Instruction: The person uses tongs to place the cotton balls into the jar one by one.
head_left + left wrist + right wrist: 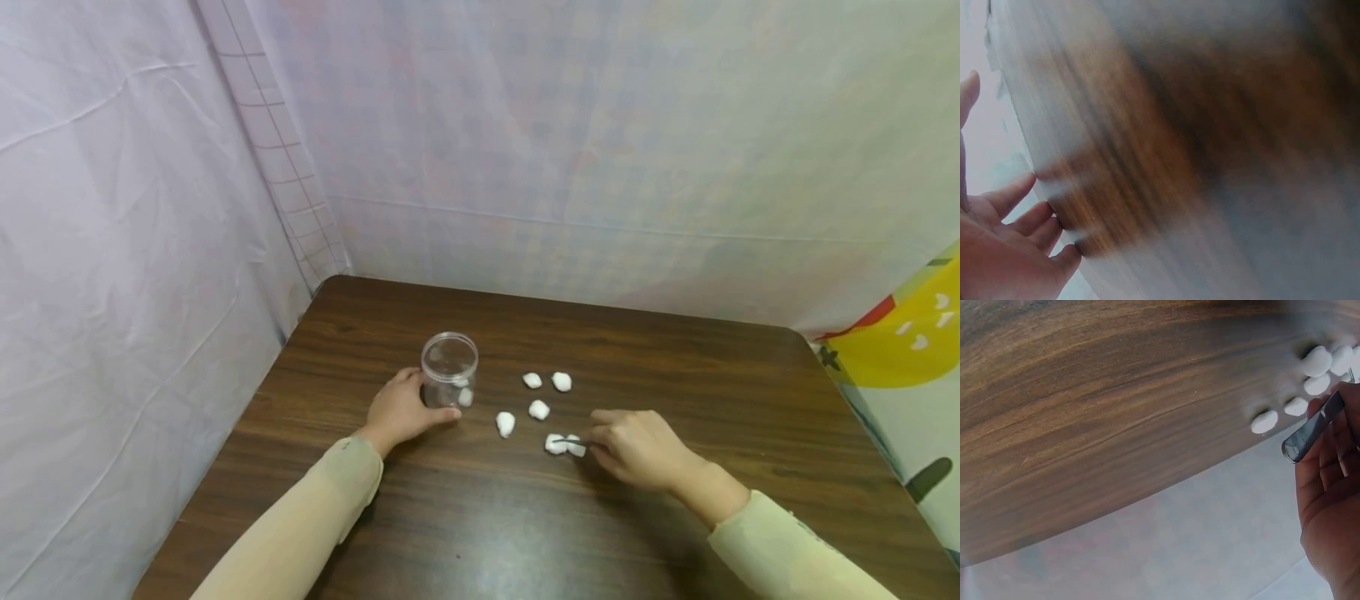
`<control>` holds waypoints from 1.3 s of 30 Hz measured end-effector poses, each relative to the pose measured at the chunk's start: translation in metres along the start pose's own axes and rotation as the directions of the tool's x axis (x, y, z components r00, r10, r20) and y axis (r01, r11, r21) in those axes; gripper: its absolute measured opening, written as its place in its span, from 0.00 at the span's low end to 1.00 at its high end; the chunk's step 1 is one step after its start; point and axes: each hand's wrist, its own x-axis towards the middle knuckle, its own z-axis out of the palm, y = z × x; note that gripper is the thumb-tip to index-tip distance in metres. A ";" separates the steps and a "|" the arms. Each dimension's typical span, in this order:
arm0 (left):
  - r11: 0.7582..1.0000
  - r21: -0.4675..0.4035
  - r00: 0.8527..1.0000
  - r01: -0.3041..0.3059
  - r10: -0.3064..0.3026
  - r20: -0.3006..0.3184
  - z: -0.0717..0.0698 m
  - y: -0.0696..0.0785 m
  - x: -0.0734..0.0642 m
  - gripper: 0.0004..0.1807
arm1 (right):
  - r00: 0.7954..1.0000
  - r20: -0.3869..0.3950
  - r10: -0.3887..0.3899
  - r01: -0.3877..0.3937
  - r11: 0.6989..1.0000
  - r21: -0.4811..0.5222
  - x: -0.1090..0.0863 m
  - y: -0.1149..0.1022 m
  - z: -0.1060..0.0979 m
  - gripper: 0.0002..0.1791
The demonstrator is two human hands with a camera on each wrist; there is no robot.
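My left hand (pixel 405 411) curls round the lower left side of a clear open jar (pixel 448 358), with the thumb along its front. White cotton balls (pixel 465 397) lie inside the jar. In the left wrist view, the fingers of the left hand (pixel 1016 231) are bent beside the tabletop. My right hand (pixel 633 443) pinches metal tweezers (pixel 1313 430), their broad end sticking out past the fingers. In the head view the tweezers' tips overlap a cotton ball (pixel 555 444), and a second cotton ball (pixel 576 447) sits right beside it, close to the fingertips.
Several more cotton balls lie loose on the brown wooden table (pixel 465 517), including one cotton ball (pixel 506 424) between jar and right hand. A pale cloth (pixel 562 150) hangs behind the far edge, and another sheet (pixel 112 292) hangs along the left.
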 end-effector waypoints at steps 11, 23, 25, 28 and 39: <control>1.000 0.009 1.000 0.004 -0.004 0.000 0.000 0.000 0.001 0.48 | 1.000 -0.025 0.018 -0.017 1.000 0.026 0.004 0.005 -0.001 0.07; 1.000 0.015 1.000 0.006 -0.006 -0.003 0.002 -0.002 0.003 0.48 | 0.999 -0.033 0.018 -0.018 1.000 0.019 0.023 0.013 -0.008 0.07; 1.000 0.014 1.000 0.009 -0.009 -0.003 0.003 -0.003 0.003 0.48 | 0.999 -0.027 0.020 -0.020 1.000 0.012 0.027 0.014 -0.010 0.07; 1.000 0.019 1.000 0.013 -0.013 -0.007 0.004 -0.003 0.003 0.48 | 1.000 -0.016 0.018 -0.018 1.000 0.001 0.036 0.016 -0.013 0.07; 0.999 0.035 1.000 0.018 -0.018 -0.017 0.004 -0.003 0.003 0.48 | 0.997 -0.066 -0.034 0.033 0.999 -0.022 0.085 0.021 -0.038 0.08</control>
